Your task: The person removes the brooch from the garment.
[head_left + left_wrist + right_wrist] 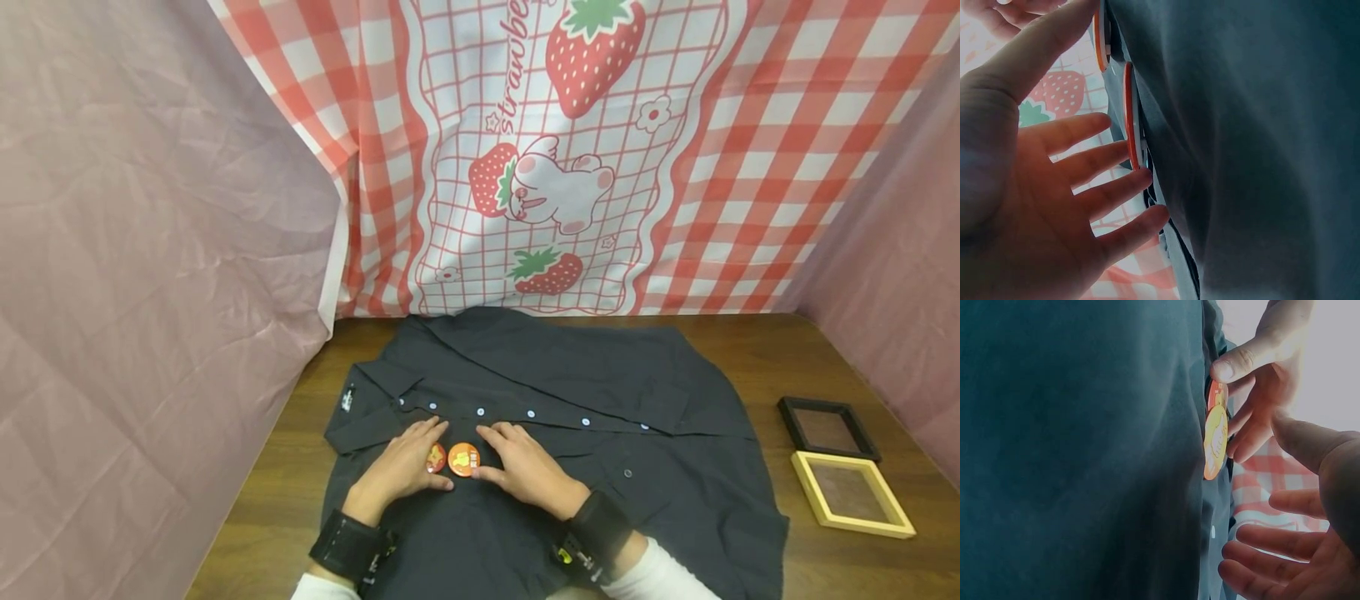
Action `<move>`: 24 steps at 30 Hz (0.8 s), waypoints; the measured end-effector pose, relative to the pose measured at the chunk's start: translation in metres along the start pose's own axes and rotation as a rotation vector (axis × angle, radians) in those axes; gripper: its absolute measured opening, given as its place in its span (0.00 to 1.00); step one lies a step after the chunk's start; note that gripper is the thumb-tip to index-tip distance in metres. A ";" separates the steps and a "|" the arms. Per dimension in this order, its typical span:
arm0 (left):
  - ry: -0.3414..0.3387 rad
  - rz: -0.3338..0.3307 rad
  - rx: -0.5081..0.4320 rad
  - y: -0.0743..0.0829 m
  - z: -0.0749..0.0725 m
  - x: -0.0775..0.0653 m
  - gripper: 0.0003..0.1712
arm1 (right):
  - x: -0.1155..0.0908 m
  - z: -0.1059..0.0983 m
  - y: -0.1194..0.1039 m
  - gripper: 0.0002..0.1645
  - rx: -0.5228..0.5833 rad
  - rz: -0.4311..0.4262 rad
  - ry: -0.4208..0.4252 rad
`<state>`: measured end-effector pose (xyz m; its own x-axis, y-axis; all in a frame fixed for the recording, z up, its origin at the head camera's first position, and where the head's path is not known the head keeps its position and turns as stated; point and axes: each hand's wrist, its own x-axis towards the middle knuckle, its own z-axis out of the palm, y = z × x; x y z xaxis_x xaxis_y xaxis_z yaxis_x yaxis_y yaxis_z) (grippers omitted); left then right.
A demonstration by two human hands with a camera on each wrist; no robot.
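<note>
A dark button-up shirt point(480, 533) is spread on the wooden table, collar to the left. Two round pin badges lie side by side on its front, below the button row: a red badge point(435, 457) and an orange badge point(463, 459) with a yellow figure. My left hand point(401, 467) rests around the red badge, fingers spread and straight, partly covering it. On the other side my right hand point(528, 471) has its thumb tip at the orange badge's edge, fingers extended. In the left wrist view the red badge point(1130, 119) stands edge-on by the fingertips.
At the right of the table lie a black frame point(828, 452) and a pale yellow frame point(888, 527), edge to edge. A strawberry-print checked cloth point(697, 200) hangs behind the table. Pink cloths hang at the left point(165, 250) and right sides.
</note>
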<state>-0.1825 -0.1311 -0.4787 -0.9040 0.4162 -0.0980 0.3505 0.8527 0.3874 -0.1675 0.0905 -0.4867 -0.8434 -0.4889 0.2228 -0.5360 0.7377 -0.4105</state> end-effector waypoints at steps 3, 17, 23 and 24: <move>-0.008 -0.002 -0.001 0.001 0.000 0.000 0.51 | 0.000 0.001 0.000 0.38 -0.008 -0.006 -0.003; -0.014 0.007 -0.005 0.003 -0.002 -0.002 0.50 | 0.003 0.005 -0.006 0.38 -0.049 -0.023 -0.027; -0.012 0.008 0.001 0.003 -0.002 -0.002 0.49 | 0.005 0.008 -0.008 0.36 -0.064 -0.029 -0.050; -0.011 0.010 0.001 0.003 -0.001 -0.002 0.48 | 0.005 0.008 -0.009 0.36 -0.065 -0.028 -0.056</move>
<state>-0.1803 -0.1299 -0.4761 -0.8979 0.4277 -0.1043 0.3593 0.8489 0.3876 -0.1669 0.0779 -0.4893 -0.8258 -0.5335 0.1829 -0.5620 0.7511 -0.3464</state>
